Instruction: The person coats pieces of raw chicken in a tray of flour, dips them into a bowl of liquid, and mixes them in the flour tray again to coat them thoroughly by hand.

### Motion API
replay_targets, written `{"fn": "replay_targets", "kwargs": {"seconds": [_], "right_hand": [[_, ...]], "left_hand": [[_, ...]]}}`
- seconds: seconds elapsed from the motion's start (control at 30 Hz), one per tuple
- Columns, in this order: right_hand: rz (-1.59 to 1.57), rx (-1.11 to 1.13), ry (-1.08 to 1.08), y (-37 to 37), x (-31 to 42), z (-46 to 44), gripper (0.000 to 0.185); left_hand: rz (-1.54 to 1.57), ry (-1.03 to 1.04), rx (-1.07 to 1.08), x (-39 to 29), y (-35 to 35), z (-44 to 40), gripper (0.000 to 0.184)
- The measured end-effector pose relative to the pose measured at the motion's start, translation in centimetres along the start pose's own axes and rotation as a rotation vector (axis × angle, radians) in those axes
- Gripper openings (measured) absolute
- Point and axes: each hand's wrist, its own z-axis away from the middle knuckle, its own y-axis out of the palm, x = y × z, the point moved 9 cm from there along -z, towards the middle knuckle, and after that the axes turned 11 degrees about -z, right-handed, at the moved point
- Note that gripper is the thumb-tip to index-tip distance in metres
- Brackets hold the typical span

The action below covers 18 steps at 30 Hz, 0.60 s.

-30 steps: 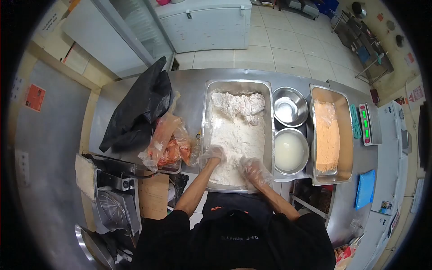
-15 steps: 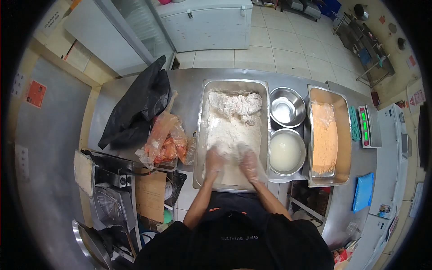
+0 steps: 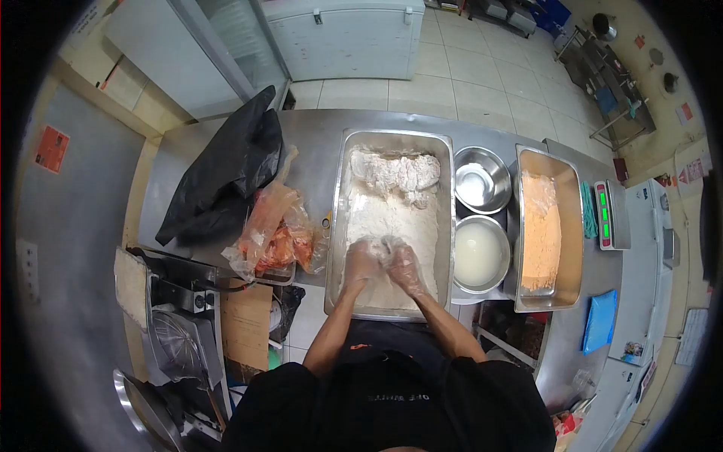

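Note:
A deep steel tray (image 3: 339, 218) holds a bed of white flour (image 3: 392, 215), with several thickly coated, lumpy pieces (image 3: 399, 173) heaped at its far end. Both my hands wear clear plastic gloves and work low in the near half of the flour. My left hand (image 3: 362, 264) and my right hand (image 3: 405, 267) are drawn close together, fingers curled inward around a small flour-covered piece (image 3: 382, 245). Flour and fingers hide most of that piece, so its kind is unclear.
Right of the tray stand an empty steel bowl (image 3: 482, 178), a bowl of milky liquid (image 3: 480, 256), a tray of orange powder (image 3: 544, 233) and a scale (image 3: 611, 215). To the left lie a plastic bag of reddish meat (image 3: 280, 241) and a black bag (image 3: 226, 173).
My hands have come together from farther apart, the right one moving left, and the fingers have closed in around the floury piece. The view has shifted slightly.

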Motion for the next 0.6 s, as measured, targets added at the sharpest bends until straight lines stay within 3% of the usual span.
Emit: {"fn": "replay_targets", "kwargs": {"seconds": [0.03, 0.07, 0.17, 0.2, 0.3, 0.4, 0.43, 0.5, 0.53, 0.57, 0.6], "right_hand": [[-0.027, -0.013, -0.048, -0.3, 0.7, -0.6, 0.03], [-0.282, -0.15, -0.001, -0.6, -2.6, -0.1, 0.036], [-0.076, 0.066, 0.21, 0.5, -1.8, -0.3, 0.038], [-0.1, 0.063, 0.07, 1.3, -1.0, 0.0, 0.035], [-0.082, -0.076, 0.263, -1.6, -0.5, -1.1, 0.033], [-0.053, 0.078, 0.221, -0.5, 1.6, -2.2, 0.031], [-0.07, 0.038, 0.17, -0.7, 1.4, -2.9, 0.029], [-0.105, -0.026, 0.041, -0.8, -1.4, -6.0, 0.026], [0.681, -0.206, -0.327, -0.4, -1.9, -6.1, 0.024], [0.913, -0.161, -0.405, 0.8, -3.4, -7.6, 0.026], [1.139, -0.134, -0.5, 1.9, -4.9, -9.1, 0.029]], "left_hand": [[-0.044, 0.037, -0.075, -0.3, -0.8, -0.1, 0.021], [-0.057, 0.041, -0.073, -0.2, -1.1, -0.4, 0.021], [-0.088, 0.029, -0.05, 0.7, -1.1, -0.2, 0.021], [-0.339, -0.016, 0.051, 0.6, 0.1, -0.3, 0.025], [-0.01, 0.052, 0.053, 3.4, 0.3, -1.3, 0.023], [-0.045, 0.122, 0.114, 1.9, 0.7, -2.7, 0.017], [-0.042, 0.166, 0.153, 0.4, 0.7, -3.8, 0.016], [-0.303, 0.295, -0.082, -0.4, 0.0, -6.6, 0.031], [0.159, 0.26, -0.051, 0.4, 0.2, -7.6, 0.029], [0.967, 0.252, 0.308, 0.4, 2.8, -9.5, 0.028], [1.713, -0.008, 0.657, 0.5, 5.3, -10.9, 0.027]]}}
